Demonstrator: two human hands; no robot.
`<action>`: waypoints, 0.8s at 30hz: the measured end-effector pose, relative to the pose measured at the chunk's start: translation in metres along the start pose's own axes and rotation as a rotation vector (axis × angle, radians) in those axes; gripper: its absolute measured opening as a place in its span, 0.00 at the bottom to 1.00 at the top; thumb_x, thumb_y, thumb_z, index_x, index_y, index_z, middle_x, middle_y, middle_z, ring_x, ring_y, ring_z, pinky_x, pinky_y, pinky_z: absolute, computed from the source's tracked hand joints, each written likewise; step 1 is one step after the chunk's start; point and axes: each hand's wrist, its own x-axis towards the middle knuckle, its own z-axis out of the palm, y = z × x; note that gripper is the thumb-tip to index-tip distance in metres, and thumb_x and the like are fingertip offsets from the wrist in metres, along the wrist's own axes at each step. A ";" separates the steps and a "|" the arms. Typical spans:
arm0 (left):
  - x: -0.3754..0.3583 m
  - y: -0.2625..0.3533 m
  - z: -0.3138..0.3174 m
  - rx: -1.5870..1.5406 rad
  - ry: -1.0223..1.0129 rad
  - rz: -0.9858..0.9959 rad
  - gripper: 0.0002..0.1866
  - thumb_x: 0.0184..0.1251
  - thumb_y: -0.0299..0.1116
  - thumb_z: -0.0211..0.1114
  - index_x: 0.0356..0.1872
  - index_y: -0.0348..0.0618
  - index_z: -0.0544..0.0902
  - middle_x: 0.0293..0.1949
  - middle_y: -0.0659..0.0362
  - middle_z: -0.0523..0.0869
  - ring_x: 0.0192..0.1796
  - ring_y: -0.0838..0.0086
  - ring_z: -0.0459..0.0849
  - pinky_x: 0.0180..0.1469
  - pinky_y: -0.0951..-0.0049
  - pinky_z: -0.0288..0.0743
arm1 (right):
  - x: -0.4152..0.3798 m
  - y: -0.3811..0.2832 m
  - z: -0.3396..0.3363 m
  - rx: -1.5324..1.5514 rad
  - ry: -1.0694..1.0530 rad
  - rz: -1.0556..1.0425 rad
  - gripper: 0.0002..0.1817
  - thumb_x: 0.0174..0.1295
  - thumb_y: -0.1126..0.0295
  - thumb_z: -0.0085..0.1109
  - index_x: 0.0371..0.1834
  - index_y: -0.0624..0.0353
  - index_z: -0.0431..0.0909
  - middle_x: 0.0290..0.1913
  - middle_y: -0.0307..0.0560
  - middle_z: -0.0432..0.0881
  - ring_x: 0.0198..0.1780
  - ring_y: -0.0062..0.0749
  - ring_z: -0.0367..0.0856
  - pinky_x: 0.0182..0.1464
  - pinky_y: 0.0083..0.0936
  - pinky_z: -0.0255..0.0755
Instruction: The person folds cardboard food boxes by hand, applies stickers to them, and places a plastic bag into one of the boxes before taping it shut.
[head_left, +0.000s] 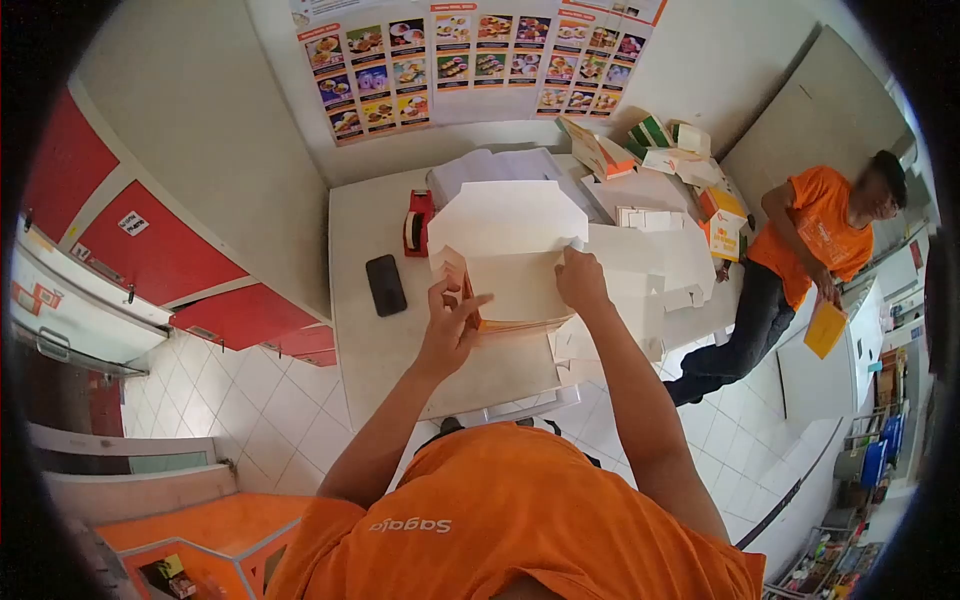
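Note:
A partly folded cardboard food box (508,278), white inside with orange on its outer front, stands in front of me with its lid flap (505,212) raised at the back. My left hand (450,322) is at its left front corner, thumb over the edge and fingers bent against the side flap. My right hand (582,280) is closed on the right side wall near the back corner, fingers wrapped over a flap. The fingertips of the right hand are partly hidden.
On the table (365,345) lie a black phone (385,285), a red tape dispenser (417,225), flat white card sheets (635,290) and several boxes at the back right, one a yellow box (722,222). A co-worker (815,235) on the right holds a yellow card piece (825,330). Red cabinets (150,240) stand left.

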 end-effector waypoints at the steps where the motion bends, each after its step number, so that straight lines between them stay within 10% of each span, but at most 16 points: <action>1: -0.003 0.001 0.001 0.000 -0.008 0.002 0.33 0.60 0.16 0.65 0.66 0.61 0.79 0.61 0.52 0.65 0.55 0.64 0.70 0.56 0.61 0.72 | -0.002 0.000 0.002 0.004 0.000 0.007 0.15 0.66 0.67 0.62 0.47 0.68 0.79 0.42 0.73 0.85 0.47 0.68 0.86 0.52 0.54 0.82; 6: -0.002 0.015 -0.004 0.128 -0.019 -0.028 0.20 0.62 0.15 0.64 0.49 0.52 0.91 0.59 0.52 0.70 0.50 0.64 0.71 0.55 0.63 0.71 | 0.003 -0.006 0.010 -0.144 0.032 -0.004 0.10 0.67 0.70 0.57 0.48 0.62 0.79 0.39 0.63 0.88 0.41 0.57 0.91 0.44 0.46 0.87; 15: -0.009 0.020 0.004 -0.058 0.032 -0.195 0.12 0.73 0.28 0.62 0.51 0.44 0.89 0.59 0.50 0.75 0.48 0.64 0.77 0.55 0.63 0.74 | -0.014 -0.019 0.008 -0.064 0.078 0.080 0.14 0.68 0.65 0.57 0.48 0.65 0.79 0.42 0.57 0.90 0.42 0.48 0.92 0.40 0.41 0.87; 21: -0.011 0.031 0.015 0.078 0.003 -0.249 0.13 0.72 0.32 0.66 0.53 0.42 0.87 0.59 0.48 0.74 0.54 0.60 0.78 0.61 0.62 0.72 | -0.019 0.023 -0.003 0.208 -0.049 0.072 0.34 0.72 0.41 0.54 0.54 0.68 0.79 0.51 0.63 0.87 0.51 0.64 0.87 0.56 0.49 0.79; 23: -0.010 0.042 0.017 0.246 0.207 -0.168 0.13 0.70 0.31 0.68 0.52 0.38 0.85 0.62 0.45 0.73 0.58 0.57 0.78 0.62 0.60 0.71 | -0.024 0.090 0.009 0.743 0.044 0.163 0.33 0.67 0.43 0.62 0.57 0.66 0.78 0.53 0.63 0.86 0.51 0.62 0.86 0.55 0.51 0.79; 24: -0.005 0.051 0.019 0.238 0.214 -0.156 0.13 0.70 0.31 0.68 0.52 0.38 0.85 0.62 0.45 0.73 0.58 0.57 0.78 0.62 0.60 0.71 | -0.031 0.129 0.025 0.494 0.462 0.192 0.32 0.64 0.47 0.67 0.58 0.65 0.78 0.52 0.62 0.87 0.50 0.61 0.86 0.54 0.50 0.79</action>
